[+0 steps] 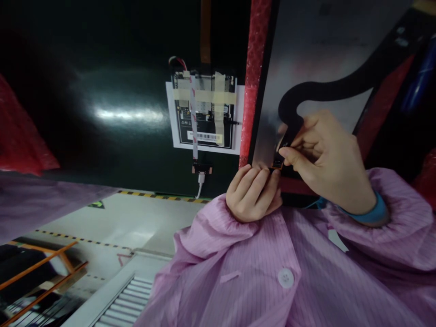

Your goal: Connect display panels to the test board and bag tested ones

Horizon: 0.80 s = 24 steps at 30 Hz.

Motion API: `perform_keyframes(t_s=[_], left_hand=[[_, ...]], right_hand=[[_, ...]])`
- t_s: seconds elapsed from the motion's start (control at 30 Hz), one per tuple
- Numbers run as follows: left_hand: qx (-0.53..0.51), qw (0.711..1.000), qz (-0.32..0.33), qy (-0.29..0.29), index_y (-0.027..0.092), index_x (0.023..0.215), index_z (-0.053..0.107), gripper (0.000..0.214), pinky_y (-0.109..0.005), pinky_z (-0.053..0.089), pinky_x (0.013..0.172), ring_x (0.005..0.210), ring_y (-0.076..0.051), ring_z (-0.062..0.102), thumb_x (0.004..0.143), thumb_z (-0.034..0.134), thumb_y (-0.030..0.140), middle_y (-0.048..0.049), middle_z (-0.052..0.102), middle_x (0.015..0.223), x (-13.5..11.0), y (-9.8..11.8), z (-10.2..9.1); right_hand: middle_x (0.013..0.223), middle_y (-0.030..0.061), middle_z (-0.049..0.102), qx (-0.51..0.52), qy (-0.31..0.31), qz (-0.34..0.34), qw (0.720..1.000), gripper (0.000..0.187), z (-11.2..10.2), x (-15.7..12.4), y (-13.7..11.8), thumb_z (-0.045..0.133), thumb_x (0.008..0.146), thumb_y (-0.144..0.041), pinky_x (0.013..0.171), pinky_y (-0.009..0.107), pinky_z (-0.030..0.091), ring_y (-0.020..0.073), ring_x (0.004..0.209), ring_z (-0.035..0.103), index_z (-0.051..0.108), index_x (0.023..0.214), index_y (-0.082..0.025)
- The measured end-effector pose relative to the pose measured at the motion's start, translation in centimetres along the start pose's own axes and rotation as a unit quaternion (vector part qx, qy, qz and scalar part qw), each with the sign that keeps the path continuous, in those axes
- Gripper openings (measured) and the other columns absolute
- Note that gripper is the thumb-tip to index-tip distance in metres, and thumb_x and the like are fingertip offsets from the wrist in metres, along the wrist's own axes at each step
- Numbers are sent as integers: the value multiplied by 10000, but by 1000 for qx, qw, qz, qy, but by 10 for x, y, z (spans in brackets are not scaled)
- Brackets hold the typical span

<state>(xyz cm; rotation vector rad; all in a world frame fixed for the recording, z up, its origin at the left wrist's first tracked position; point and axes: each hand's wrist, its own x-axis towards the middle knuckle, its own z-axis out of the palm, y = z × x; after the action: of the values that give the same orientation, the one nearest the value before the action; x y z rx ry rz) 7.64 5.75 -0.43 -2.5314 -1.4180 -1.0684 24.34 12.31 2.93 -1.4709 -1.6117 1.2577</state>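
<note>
A black flat flex cable [320, 91] curves over a shiny grey display panel [286, 59] lying on red bubble wrap [250, 97]. My right hand [332, 159] is closed, pinching the cable's narrow end between thumb and fingers. Right beside it, my left hand [254, 190] has its fingers bent over the panel's near edge, close to the cable's small connector end [277, 164]. Its fingertips are pressed together there, and whether they grip the connector or the panel edge is hidden. A blue band circles my right wrist.
To the left, a taped circuit board assembly [204, 109] lies on a white sheet, joined by a ribbon to a small adapter [201, 169] with a white cable [200, 181]. More red wrap [23, 131] lies far left. An orange-railed rack [44, 268] stands on the floor.
</note>
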Motion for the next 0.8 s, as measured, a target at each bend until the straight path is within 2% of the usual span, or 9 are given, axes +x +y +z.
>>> perform_keyframes(t_s=[0.8], left_hand=[[2,1000,-6,0,91,981,761,236,-356,610,853,831,-205,692,828,612,192,-91,736,867,0,1,1]], right_hand=[[882,-30,691,-63,15,-44,997,234,2,-3,1,648,894,-160,754,299,594,155,771,714,564,1089,-259]])
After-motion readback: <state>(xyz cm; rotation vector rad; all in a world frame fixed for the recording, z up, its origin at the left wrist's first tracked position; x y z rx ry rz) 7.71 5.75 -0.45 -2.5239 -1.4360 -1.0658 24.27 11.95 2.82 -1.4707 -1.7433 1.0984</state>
